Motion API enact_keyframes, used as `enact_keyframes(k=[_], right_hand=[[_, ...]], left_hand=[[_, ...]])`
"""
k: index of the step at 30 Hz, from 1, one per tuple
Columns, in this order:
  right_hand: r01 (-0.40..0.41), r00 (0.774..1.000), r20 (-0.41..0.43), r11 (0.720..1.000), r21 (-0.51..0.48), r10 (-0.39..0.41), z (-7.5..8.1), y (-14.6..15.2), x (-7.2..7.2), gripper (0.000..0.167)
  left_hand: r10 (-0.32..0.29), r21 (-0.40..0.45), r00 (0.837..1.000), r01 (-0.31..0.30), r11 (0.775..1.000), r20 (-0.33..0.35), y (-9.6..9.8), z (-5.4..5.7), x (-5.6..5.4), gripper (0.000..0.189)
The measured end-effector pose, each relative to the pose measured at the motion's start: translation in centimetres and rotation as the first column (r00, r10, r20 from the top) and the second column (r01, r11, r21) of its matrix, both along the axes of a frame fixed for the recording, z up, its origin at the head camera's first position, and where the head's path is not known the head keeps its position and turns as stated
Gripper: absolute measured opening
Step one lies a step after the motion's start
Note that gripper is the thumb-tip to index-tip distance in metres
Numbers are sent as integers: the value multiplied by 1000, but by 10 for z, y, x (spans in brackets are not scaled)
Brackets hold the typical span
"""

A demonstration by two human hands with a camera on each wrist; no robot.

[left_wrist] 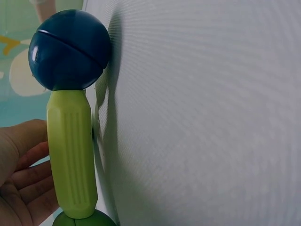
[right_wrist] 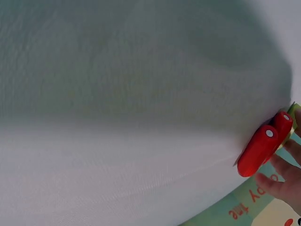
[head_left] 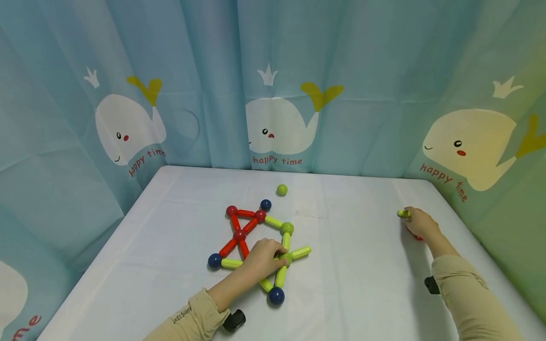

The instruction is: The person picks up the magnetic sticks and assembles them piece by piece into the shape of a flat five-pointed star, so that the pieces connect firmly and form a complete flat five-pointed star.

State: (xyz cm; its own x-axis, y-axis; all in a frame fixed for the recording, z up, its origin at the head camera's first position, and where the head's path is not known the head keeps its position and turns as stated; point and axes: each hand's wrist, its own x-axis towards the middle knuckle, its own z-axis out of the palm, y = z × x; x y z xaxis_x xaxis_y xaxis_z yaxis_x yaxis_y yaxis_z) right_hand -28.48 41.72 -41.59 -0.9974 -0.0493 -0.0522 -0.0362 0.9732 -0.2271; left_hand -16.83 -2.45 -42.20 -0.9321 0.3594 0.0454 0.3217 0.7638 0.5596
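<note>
A flat figure of red and green magnetic rods joined by balls lies on the white table. My left hand pinches its green ball, where several green rods meet. In the left wrist view, a green rod with a blue ball at its end stands in front of the fingers. At the table's right side, my right hand holds a green rod at its fingertips. Two red rods lie against the fingers in the right wrist view; in the head view the hand mostly hides them.
A loose green ball sits behind the figure, near a dark blue ball. Blue balls stand at the figure's left corner and front corner. A whale-print curtain hangs around the white table.
</note>
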Motion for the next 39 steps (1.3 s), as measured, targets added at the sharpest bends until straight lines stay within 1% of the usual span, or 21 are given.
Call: enact_keyframes(k=[5, 9, 16, 20, 30, 33, 39], right_hand=[[-49, 993, -112, 999, 2, 49, -1, -8, 0, 37], [-75, 984, -158, 997, 27, 78, -4, -15, -1, 32], [-114, 957, -264, 992, 53, 124, -7, -27, -3, 25], [-134, 949, -281, 990, 50, 143, -5, -35, -3, 24], [-201, 925, -331, 980, -8, 187, -8, -58, 0, 23], [-216, 921, -338, 976, -25, 195, -7, -64, 2, 23], [-225, 923, -347, 964, -140, 165, -4, -74, 9, 23]], left_hand=[[-3, 4, 1000, 3, 1000, -7, 0, 0, 0, 24], [-3, 4, 1000, 3, 1000, -10, -1, 0, 0, 24], [-13, 12, 1000, 13, 1000, -18, -1, 0, -1, 23], [-12, 7, 1000, 12, 1000, -22, 0, -1, -1, 23], [-9, 0, 1000, 9, 1000, -15, -1, -1, 0, 23], [-7, 0, 1000, 7, 1000, -13, -1, -1, 1, 23], [-7, -2, 1000, 7, 1000, -18, -1, 0, 0, 23]])
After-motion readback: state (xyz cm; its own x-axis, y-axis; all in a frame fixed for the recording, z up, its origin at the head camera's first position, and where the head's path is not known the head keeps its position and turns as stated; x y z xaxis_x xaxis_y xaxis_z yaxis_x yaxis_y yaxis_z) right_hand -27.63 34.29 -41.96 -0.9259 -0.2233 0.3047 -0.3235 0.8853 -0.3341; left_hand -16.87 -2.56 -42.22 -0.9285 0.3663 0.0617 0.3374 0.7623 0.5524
